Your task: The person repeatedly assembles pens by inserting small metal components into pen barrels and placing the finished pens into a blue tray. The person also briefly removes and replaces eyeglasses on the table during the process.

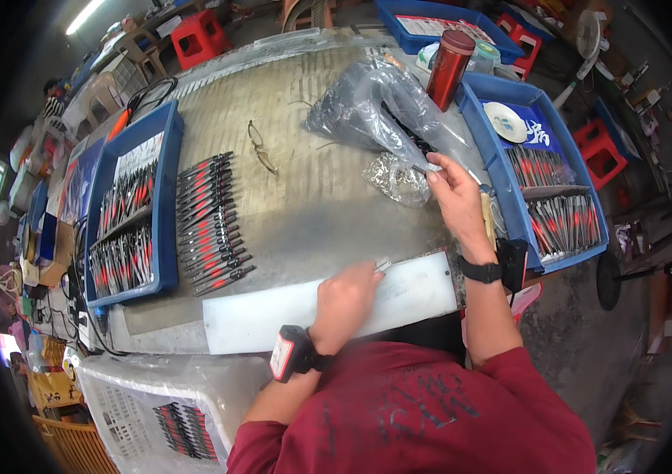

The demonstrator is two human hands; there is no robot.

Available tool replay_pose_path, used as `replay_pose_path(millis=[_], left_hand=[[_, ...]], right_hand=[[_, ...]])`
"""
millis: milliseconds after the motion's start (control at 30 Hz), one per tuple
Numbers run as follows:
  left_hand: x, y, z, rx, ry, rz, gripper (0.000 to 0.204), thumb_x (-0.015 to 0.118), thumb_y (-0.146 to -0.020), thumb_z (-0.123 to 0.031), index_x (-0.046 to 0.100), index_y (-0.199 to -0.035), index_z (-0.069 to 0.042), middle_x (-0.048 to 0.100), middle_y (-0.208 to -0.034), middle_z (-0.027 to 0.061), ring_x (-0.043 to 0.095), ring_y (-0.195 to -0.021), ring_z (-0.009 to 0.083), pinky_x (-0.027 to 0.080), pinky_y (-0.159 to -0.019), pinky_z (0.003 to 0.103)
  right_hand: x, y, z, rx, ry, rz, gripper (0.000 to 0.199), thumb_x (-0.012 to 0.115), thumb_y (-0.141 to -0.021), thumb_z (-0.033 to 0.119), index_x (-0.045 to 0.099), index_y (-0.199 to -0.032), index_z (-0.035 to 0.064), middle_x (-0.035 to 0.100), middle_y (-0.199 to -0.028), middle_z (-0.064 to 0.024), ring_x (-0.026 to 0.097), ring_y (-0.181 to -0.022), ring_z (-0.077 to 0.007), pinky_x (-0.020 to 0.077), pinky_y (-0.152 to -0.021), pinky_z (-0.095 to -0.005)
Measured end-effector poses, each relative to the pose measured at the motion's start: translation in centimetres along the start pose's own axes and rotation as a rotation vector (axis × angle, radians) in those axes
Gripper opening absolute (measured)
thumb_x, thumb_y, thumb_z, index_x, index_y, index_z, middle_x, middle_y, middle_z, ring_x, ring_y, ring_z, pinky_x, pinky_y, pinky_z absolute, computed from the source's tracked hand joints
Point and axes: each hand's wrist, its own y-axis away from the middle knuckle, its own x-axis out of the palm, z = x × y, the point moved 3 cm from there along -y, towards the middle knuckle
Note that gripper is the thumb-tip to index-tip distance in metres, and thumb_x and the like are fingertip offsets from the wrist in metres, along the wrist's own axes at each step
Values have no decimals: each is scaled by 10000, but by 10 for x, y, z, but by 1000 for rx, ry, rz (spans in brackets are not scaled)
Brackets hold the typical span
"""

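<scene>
My left hand (348, 304) is closed above a long white board (273, 313) at the table's near edge. A small silvery piece (383, 265) sticks out from its fingertips, too small to name. Farther right, my right hand (460, 204) pinches at the opening of a clear plastic bag (356, 99); whatever lies between thumb and finger is too small to make out. Dark parts show inside that bag. Just left of the right hand lies a small clear bag of shiny metal bits (397, 178). Black-and-red pen-shaped tools (208, 217) lie in a column on the table.
Blue trays at left (166, 189) and right (598, 221) hold more such tools; a white dish (504, 122) sits in the right one. Eyeglasses (260, 147) rest mid-table. A red flask (451, 69) stands behind the bag. Below left is a white plastic-lined basket (115, 403).
</scene>
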Motion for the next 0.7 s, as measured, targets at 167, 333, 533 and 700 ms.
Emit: replay_pose_path(millis=[167, 333, 533, 700], left_hand=[[-14, -6, -5, 13, 24, -35, 157, 639, -847, -136, 579, -962, -48, 564, -736, 130, 570, -611, 334, 449, -516, 414], [-26, -8, -13, 59, 55, -65, 165, 649, -840, -132, 577, -961, -47, 538, -701, 110, 551, -576, 314, 436, -489, 395], [-31, -5, -22, 97, 20, -67, 153, 651, -826, -168, 546, -887, -74, 517, -680, 91, 550, -555, 306, 446, -466, 405], [-35, -5, -27, 125, -4, -72, 154, 650, -823, -172, 535, -867, -78, 509, -672, 84, 552, -550, 300, 452, -465, 404]], right_hand=[[1, 49, 18, 216, -191, 259, 251, 569, -908, 93, 594, -1132, -17, 585, -844, 17, 490, -704, -41, 406, -643, -183], [6, 81, 21, 336, -301, 383, 200, 566, -907, 73, 550, -1085, -18, 622, -903, -51, 563, -752, -85, 469, -698, -217], [10, 94, 26, 287, -373, 379, 204, 565, -910, 66, 526, -1094, -15, 628, -955, -80, 601, -815, -115, 495, -739, -247], [5, 95, 27, 331, -407, 358, 187, 579, -906, 64, 574, -1075, -16, 614, -942, -20, 578, -844, -78, 477, -741, -228]])
